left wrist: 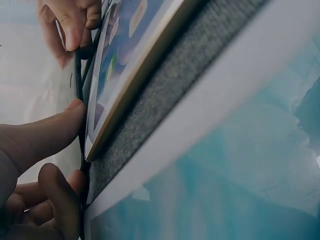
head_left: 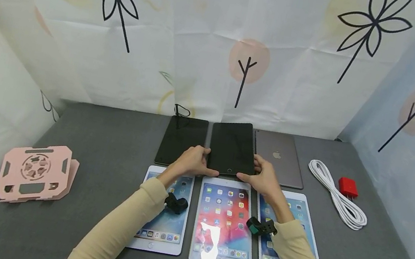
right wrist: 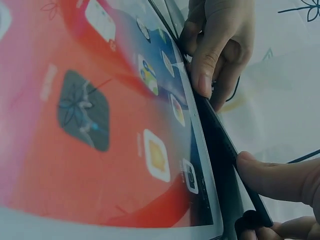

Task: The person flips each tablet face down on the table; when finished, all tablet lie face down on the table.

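Observation:
A black tablet [head_left: 231, 145] with a dark screen and a home button lies in the middle of the back row, slightly turned. My left hand [head_left: 192, 160] pinches its near left corner, thumb along the front edge. At the near right corner my right hand [head_left: 264, 177] holds it the same way. In the right wrist view, the tablet's near edge [right wrist: 227, 145] is tilted up, with a dark gap beneath. Just in front lies a white tablet [head_left: 225, 225] with a lit red-and-blue home screen.
White tablets lie under my left forearm [head_left: 174, 225] and right forearm [head_left: 295, 210]. Another black tablet [head_left: 185, 137] and a grey tablet [head_left: 279, 156], back up, flank the held one. A white cable [head_left: 335, 194] and red charger [head_left: 348, 187] sit right, a pink stand [head_left: 35, 173] left.

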`<state>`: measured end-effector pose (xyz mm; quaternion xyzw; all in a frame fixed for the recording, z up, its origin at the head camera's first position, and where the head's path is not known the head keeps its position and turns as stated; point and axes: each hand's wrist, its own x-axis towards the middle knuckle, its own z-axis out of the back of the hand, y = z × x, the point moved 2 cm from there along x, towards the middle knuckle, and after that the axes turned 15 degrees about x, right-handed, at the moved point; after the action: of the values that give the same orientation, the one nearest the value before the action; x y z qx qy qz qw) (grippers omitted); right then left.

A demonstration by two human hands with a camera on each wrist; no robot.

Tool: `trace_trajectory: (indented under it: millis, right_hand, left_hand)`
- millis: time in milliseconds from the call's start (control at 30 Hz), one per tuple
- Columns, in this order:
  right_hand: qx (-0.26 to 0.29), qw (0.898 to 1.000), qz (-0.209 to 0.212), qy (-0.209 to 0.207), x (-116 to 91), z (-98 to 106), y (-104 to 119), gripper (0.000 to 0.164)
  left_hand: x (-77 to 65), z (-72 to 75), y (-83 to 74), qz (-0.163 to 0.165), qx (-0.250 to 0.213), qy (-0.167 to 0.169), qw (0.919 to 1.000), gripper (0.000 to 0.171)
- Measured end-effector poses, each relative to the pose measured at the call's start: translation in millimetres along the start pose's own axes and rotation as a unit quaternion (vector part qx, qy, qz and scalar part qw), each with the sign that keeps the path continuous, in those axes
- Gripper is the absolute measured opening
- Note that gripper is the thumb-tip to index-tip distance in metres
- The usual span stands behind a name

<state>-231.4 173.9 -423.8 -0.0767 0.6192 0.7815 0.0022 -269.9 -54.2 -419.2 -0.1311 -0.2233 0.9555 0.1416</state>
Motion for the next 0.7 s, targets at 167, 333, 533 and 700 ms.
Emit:
trace_trajectory:
  millis: [167, 333, 533, 700]
  right_hand:
    - [0.011, 1.000, 0.021, 0.003, -2, 3, 2, 0.079]
    - [0.006, 1.000, 0.028, 0.003, -4, 4, 3, 0.079]
    - [0.009, 1.000, 0.022, 0.000, -9, 7, 6, 0.082]
    - [0.016, 0.999, 0.030, -0.003, -11, 12, 9, 0.083]
  left_hand:
    - [0.8, 0.2, -3.8, 0.008, -0.003, -0.004, 1.0000, 0.091]
    - [2.7, 1.5, -5.4, 0.013, 0.004, -0.006, 0.9999, 0.091]
    - [4.7, 0.9, -9.7, 0.006, -0.004, 0.005, 1.0000, 0.089]
    - [5.7, -0.8, -15.7, -0.004, -0.007, 0.013, 0.9999, 0.087]
